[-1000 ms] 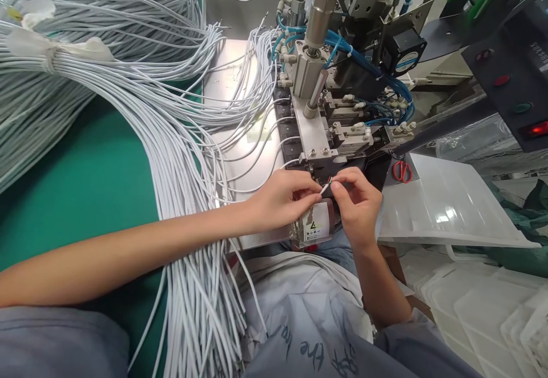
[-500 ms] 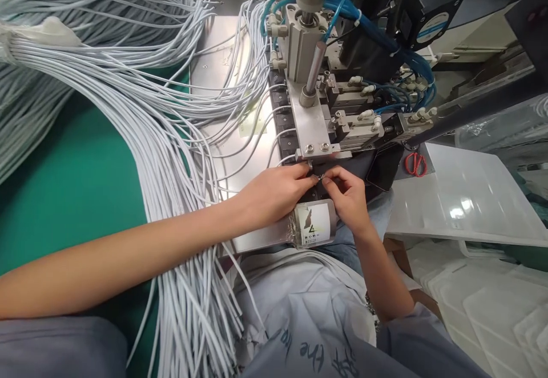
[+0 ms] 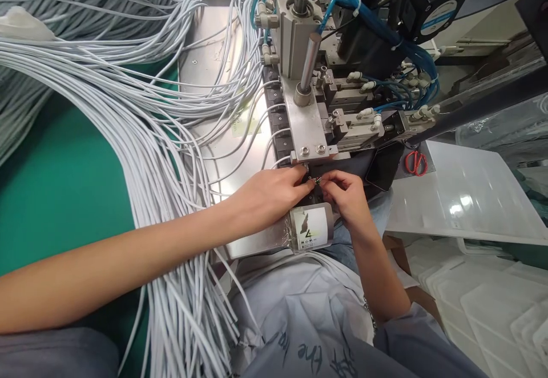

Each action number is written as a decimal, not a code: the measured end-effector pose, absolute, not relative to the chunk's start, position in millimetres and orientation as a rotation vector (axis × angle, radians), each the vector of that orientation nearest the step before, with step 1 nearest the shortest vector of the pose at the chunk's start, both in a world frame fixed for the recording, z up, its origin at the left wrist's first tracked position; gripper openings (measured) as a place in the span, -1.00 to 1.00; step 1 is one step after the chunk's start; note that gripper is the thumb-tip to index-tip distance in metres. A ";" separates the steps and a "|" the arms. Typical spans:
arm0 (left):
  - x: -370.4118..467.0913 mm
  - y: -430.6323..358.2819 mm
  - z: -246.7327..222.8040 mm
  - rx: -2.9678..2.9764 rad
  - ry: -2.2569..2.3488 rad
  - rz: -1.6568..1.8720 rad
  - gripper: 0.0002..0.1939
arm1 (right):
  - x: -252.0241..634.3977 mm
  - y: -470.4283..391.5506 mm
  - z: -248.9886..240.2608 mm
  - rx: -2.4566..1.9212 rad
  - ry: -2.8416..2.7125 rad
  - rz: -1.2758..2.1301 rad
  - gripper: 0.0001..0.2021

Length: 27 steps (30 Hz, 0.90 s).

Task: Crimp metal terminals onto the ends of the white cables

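Observation:
My left hand is closed, thumb and forefinger pinched at the front end of the row of black fixture blocks. From its fingertips pokes the stripped end of a cable, with fine wires showing. Facing it, my right hand pinches those thin wires between thumb and forefinger. Just behind both hands stands the machine's metal press plate. Several white cables run into the blocks from the left. The rest of the held cable is hidden under my left hand.
A thick bundle of white cables crosses the green mat under my left forearm. A labelled cylinder sits close below my hands. Red-handled scissors and a dark phone-like slab lie to the right.
My right fingertips have shifted slightly left and down, close against the left ones at the wire ends. The whole view has moved a little; both hands stay pinched.

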<state>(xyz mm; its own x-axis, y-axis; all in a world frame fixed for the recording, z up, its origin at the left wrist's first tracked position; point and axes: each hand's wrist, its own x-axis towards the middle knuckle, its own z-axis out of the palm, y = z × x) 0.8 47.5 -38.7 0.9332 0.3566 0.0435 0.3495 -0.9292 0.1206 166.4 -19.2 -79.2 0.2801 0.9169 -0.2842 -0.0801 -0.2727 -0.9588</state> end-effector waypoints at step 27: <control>-4.8 35.1 -17.0 3.100 0.605 -0.079 -0.85 | 168.1 -13.2 -91.7 -1.469 -1.198 1.082 -0.75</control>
